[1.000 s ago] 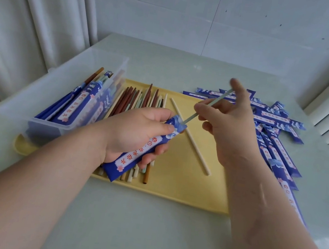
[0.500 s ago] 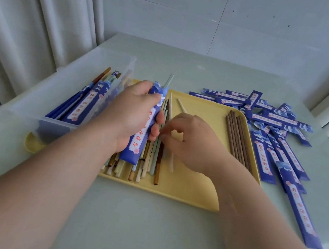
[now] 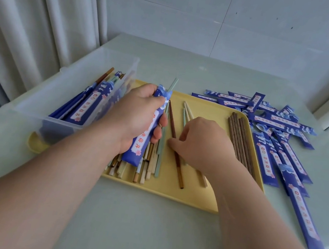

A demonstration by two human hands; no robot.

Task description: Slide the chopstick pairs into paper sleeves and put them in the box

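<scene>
A clear plastic box (image 3: 73, 98) on the left holds filled sleeves (image 3: 90, 102). Just beside it the left hand (image 3: 137, 116) is clamped round a blue paper sleeve (image 3: 142, 142), a pale green chopstick (image 3: 172, 85) sticking out of its top, above the loose chopsticks (image 3: 146, 168) heaped on the yellow tray (image 3: 170, 191). The right hand (image 3: 203, 143) lies curled on the tray, fingertips at a brown chopstick (image 3: 177, 160); whether they pinch it cannot be told. Dark chopsticks (image 3: 240, 140) line the tray's right side, and empty sleeves (image 3: 279, 150) lie scattered on the table (image 3: 143, 228) beyond
</scene>
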